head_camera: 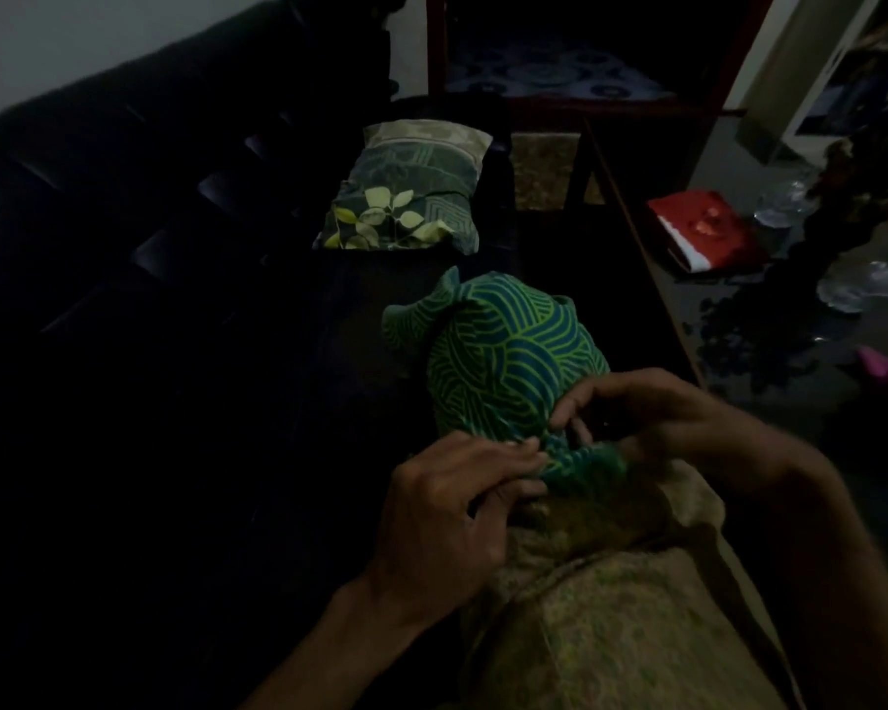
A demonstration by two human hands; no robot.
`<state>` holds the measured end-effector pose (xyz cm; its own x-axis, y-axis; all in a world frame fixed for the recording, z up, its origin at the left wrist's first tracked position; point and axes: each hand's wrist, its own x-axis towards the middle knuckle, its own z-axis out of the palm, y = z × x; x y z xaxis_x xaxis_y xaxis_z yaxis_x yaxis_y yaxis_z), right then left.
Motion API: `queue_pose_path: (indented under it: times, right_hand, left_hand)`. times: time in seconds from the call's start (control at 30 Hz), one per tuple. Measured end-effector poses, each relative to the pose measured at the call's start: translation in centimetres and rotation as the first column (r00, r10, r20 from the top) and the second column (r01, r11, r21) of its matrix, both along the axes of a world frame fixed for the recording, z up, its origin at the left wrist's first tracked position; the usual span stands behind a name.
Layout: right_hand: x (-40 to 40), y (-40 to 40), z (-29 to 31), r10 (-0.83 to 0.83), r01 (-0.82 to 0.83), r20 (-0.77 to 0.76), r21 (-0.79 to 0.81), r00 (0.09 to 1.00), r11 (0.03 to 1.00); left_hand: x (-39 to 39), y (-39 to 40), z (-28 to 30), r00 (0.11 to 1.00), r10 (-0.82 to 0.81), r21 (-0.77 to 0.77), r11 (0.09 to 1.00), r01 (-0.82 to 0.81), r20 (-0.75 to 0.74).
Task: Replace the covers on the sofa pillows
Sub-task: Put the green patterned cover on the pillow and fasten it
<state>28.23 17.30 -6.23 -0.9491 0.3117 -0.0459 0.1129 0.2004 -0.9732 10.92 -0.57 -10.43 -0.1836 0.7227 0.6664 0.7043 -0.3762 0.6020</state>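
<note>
The dark sofa (139,310) fills the left of the frame. In the lower middle, a pillow in a green striped cover (508,361) rests on the person's lap. It looks like the cover is being closed at its near edge. The left hand (447,515) pinches that edge with curled fingers, and the right hand (652,417) pinches it too. Next, both hands likely need to pull the edge shut. A leafy pillow (401,197) lies higher up, well apart. A red book (703,233) sits at the upper right. Nothing blocks the hands
</note>
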Motion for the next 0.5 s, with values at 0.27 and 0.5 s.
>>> queue_pose_path:
  times: [0.27, 0.5]
  right_hand:
    - [-5.5, -1.7, -1.1, -0.678, 0.693, -0.243, 0.483, 0.694, 0.536]
    - [-4.3, -3.0, -1.2, -0.691, 0.681, -0.142, 0.393, 0.709, 0.618]
  left_hand:
    - [-1.4, 2.4, 0.0, 0.995, -0.086, -0.098, 0.991, 0.090, 0.044]
    - [-5.9, 5.5, -0.8, 0.839, 0.320, -0.503, 0.862, -0.066, 0.440]
